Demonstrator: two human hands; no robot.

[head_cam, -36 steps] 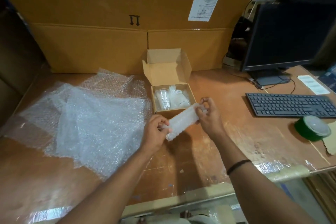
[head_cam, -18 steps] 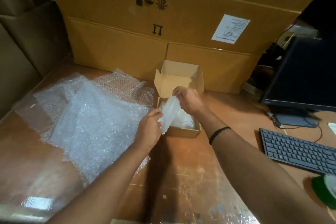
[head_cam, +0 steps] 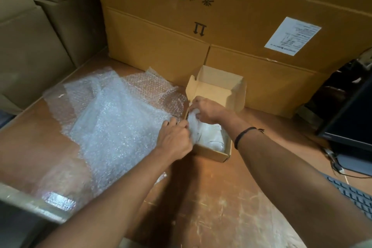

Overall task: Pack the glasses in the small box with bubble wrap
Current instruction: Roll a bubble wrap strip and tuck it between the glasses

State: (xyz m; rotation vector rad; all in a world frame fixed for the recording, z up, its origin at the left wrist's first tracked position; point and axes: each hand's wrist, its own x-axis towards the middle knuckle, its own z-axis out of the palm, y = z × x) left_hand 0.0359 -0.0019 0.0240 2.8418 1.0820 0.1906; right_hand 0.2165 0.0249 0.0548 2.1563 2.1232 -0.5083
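One bubble-wrap bundle [head_cam: 192,127] sits at the left side of the small box [head_cam: 213,154], clamped by curled fingers: left hand [head_cam: 174,139] pinches the near end, right hand [head_cam: 209,110] grips the far end. Glasses [head_cam: 212,139] lie just right of the fingers. Loose bubble wrap sheets [head_cam: 112,119] are spread to the left on the table [head_cam: 201,197].

Bare table [head_cam: 211,207] at lower centre lies open; bubble wrap sheets [head_cam: 112,123] cover centre left, big cartons [head_cam: 161,32] wall the top, keyboard [head_cam: 354,197] lower right
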